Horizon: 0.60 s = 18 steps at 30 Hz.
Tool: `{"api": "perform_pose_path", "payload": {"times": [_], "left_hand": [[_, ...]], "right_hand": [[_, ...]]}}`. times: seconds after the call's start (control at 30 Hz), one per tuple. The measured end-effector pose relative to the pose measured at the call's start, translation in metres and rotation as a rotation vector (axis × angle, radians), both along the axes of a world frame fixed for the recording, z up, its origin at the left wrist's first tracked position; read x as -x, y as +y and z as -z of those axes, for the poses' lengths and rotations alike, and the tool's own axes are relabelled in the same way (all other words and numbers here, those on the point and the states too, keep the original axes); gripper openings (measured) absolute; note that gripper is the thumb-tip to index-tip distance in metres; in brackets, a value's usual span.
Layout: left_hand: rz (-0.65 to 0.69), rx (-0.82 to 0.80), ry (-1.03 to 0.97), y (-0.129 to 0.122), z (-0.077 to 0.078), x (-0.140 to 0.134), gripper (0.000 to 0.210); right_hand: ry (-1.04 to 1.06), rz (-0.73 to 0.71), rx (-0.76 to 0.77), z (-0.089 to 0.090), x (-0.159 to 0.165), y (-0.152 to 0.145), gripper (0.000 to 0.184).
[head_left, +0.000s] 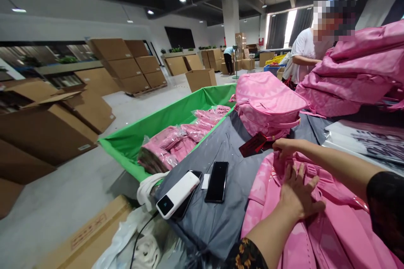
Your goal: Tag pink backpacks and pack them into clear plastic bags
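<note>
A pink backpack (334, 235) lies on the grey-covered table in front of me, straps and buckle facing up. Flat on it rests my left hand (298, 195), fingers spread. At its top edge my right hand (285, 148) is closed on the fabric, with the fingertips partly hidden. Just beyond stands another pink backpack (268, 103), plump and upright, with a dark red tag (252, 144) beside its base.
A green-sided bin (126, 149) with bagged pink items adjoins the table (233, 143). A black phone (216, 181) and white power bank (178, 194) lie left. Piled pink backpacks (360, 67) and printed plastic bags (366, 141) sit right, near a person (304, 52). Cartons (126, 63) stand behind.
</note>
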<state>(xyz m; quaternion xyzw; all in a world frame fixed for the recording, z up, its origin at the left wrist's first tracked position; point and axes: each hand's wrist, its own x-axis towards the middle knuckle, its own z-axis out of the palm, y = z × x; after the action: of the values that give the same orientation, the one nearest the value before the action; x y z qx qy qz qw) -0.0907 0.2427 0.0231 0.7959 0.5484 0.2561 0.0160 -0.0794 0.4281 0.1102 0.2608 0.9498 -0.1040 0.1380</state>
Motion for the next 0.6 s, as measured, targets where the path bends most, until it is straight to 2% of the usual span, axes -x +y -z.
{"api": "perform_pose_path", "payload": {"times": [0.1,0.2,0.37,0.47,0.6], "left_hand": [[-0.020,-0.018,-0.003,0.002,-0.001,-0.001,0.071],[-0.024,-0.061,-0.010,0.003,-0.002,-0.003,0.070],[0.017,0.029,0.005,-0.009,-0.004,-0.005,0.063],[0.044,0.066,-0.008,-0.011,-0.005,-0.004,0.069],[0.016,0.177,0.034,0.004,-0.010,-0.001,0.069]], "right_hand": [[-0.010,0.020,-0.037,0.014,0.008,0.000,0.033],[0.007,0.062,-0.091,0.023,0.008,-0.009,0.026],[0.109,0.131,-0.226,0.029,-0.010,-0.049,0.007],[0.177,0.156,-0.275,0.036,-0.010,-0.064,0.018],[0.220,0.183,-0.253,0.034,-0.007,-0.049,0.020]]}}
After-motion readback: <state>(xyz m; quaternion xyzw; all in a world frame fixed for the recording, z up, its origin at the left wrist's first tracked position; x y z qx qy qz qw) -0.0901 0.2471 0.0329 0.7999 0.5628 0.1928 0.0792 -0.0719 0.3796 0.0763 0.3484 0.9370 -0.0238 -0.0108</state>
